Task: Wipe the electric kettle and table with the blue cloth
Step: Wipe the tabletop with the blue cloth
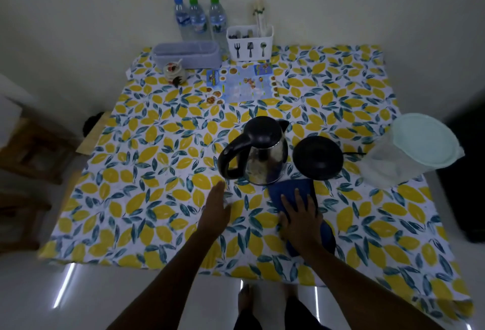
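Head view: right hand (301, 218) fingers (298, 198) spread flat, pressing blue cloth (294, 189) onto surface (147, 198), gripping nothing. Left hand (216, 207) fingers extended, empty, resting on surface just short of electric kettle (259, 152) handle. Cloth edge touching kettle bottom. Black base (317, 157) beside kettle, right.

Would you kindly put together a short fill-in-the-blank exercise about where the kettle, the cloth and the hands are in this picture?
1. The right hand lies flat on the ____ cloth.
2. The electric kettle stands off its round black base, which lies to the kettle's ____.
3. The left hand holds ____.
4. At the table's far edge stand ____ water bottles.

Missing words: blue; right; nothing; three
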Demonstrator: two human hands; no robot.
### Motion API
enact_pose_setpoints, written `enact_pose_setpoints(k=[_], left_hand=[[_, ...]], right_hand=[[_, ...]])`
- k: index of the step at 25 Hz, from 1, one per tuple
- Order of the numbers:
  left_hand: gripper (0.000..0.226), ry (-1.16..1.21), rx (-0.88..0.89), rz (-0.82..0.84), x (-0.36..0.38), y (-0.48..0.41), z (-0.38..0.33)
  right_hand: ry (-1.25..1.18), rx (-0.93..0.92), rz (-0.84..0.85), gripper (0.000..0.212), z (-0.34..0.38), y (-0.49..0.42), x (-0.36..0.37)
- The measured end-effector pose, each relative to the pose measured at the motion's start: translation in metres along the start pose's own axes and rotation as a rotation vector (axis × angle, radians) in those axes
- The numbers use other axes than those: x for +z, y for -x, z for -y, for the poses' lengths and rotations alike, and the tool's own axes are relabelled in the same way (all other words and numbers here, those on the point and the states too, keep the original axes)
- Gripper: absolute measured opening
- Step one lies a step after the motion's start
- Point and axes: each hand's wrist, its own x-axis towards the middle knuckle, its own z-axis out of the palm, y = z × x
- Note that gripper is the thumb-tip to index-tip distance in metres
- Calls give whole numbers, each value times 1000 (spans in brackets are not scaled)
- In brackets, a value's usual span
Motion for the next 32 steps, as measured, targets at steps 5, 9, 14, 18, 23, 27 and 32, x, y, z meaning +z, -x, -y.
enact_pose_setpoints(k=[5, 9, 14, 18, 23, 27, 32], left_hand=[[98, -316, -81, 223, 23, 41, 41], [128, -359, -222, 205, 23, 65, 58], [138, -341, -180, 269, 15, 71, 70], [139, -348, -164, 283, 13, 72, 68], [144, -330, -146, 310, 11, 72, 69], [147, -352, -115, 341, 7, 72, 73], [146, -397, -79, 369, 4, 73, 75]], right_hand=[[17, -150, 41, 51, 26, 7, 8], [17, -273, 86, 49, 64, 12, 13], [122, -539, 144, 49, 60, 51, 22], [143, -516, 98, 46, 13, 30, 3], [29, -114, 25, 46, 52, 10, -5], [157, -422, 63, 52, 75, 69, 24], [285, -607, 161, 63, 25, 79, 17]])
